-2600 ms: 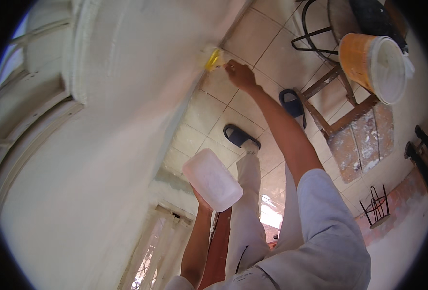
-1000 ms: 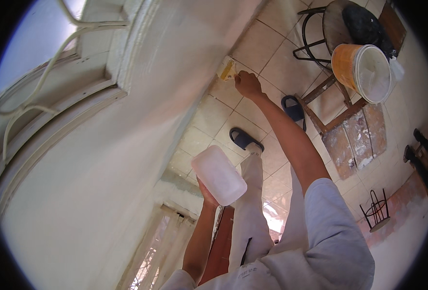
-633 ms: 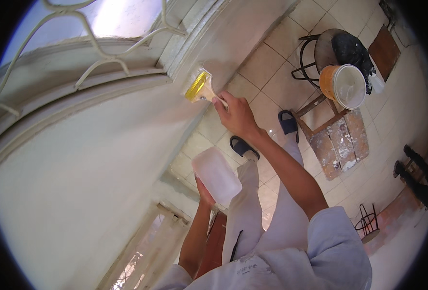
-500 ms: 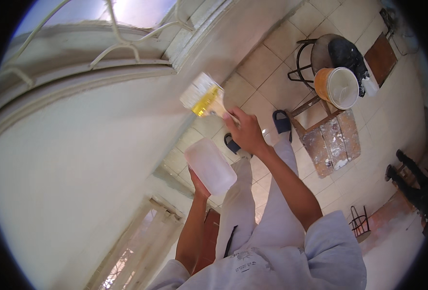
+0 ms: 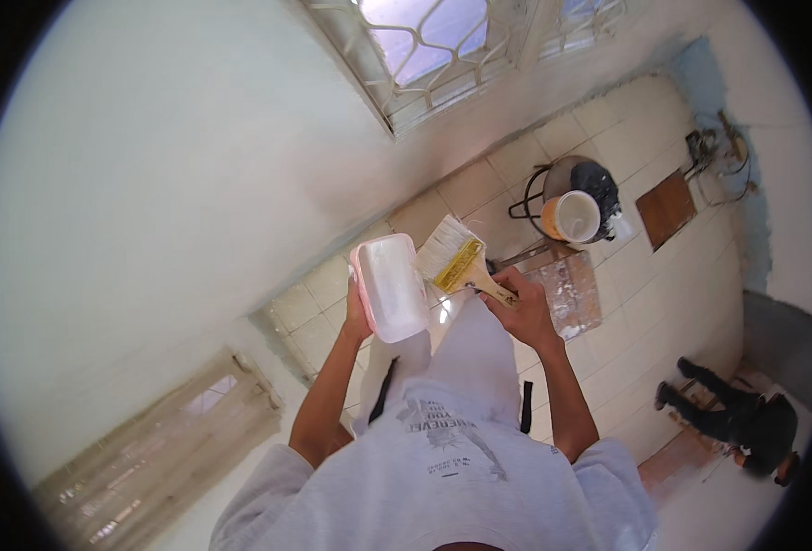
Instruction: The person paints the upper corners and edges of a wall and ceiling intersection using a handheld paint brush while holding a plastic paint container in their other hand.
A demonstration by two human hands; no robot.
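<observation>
My left hand [image 5: 357, 308] grips the side of a pale pink plastic container [image 5: 392, 289] with a whitish inside, held above my legs. In my right hand [image 5: 520, 312] is the handle of a wide paintbrush [image 5: 461, 262] with pale bristles and a yellow band. The bristles are just right of the container's rim, in front of me; whether they touch it I cannot tell.
A white wall [image 5: 195, 184] has a grilled window [image 5: 424, 46]. An orange-and-white bucket [image 5: 574, 218] stands by a stool [image 5: 566, 174] with dark cloth, above a paint-spattered wooden piece [image 5: 562, 294] on the tiled floor. Another person [image 5: 745, 418] in dark clothes is at lower right.
My right hand has brought the brush from the wall down beside the container. The view has turned, so the window now sits at the top and more of the other person shows.
</observation>
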